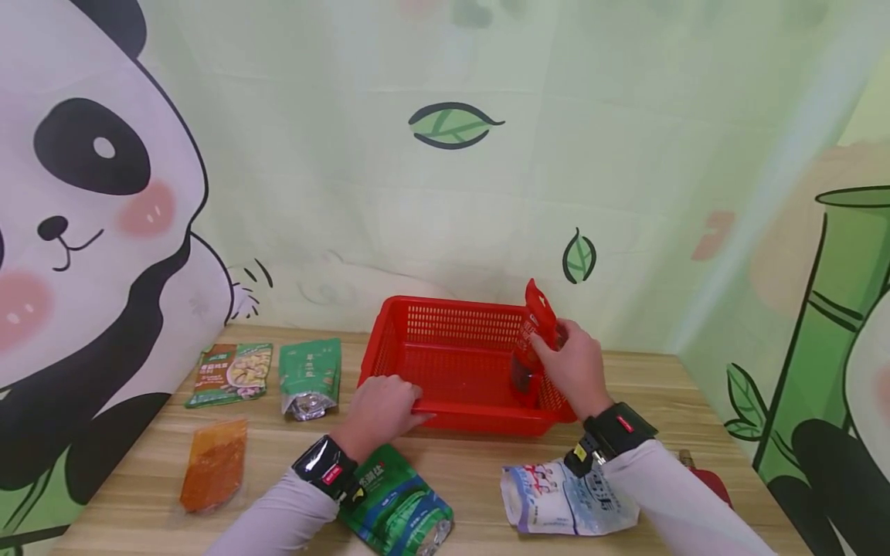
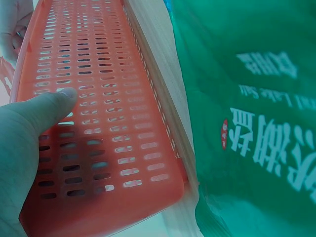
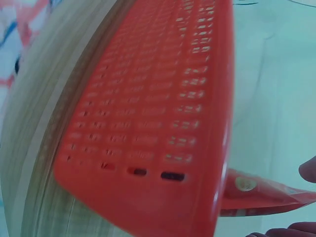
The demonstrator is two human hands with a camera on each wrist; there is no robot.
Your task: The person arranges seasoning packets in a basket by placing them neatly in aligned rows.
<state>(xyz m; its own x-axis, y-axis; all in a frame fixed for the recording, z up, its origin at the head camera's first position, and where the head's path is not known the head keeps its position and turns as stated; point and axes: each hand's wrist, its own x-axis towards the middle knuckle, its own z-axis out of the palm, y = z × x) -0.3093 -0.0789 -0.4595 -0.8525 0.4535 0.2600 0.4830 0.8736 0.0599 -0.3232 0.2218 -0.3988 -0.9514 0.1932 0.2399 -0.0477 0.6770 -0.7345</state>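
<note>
A red plastic basket [image 1: 480, 423] with slotted walls stands at the back of the table. My left hand [image 1: 382, 413] holds its front left rim, and in the left wrist view the thumb lies along the outer wall [image 2: 106, 111]. My right hand [image 1: 575, 368] grips a red packet [image 1: 534, 324] by its side, upright inside the basket's right end. In the right wrist view the packet [image 3: 256, 192] shows past the rim, with fingertips at the frame's edge. Under my left wrist lies a green salt pouch [image 1: 406, 506].
A white-and-blue pouch [image 1: 556, 498] lies below my right wrist, and a red item [image 1: 712, 486] is partly hidden by the forearm. To the left are a green-brown food packet [image 1: 232, 374], a green pouch [image 1: 310, 374] and an orange packet [image 1: 214, 467]. A printed curtain [image 1: 334, 154] hangs behind.
</note>
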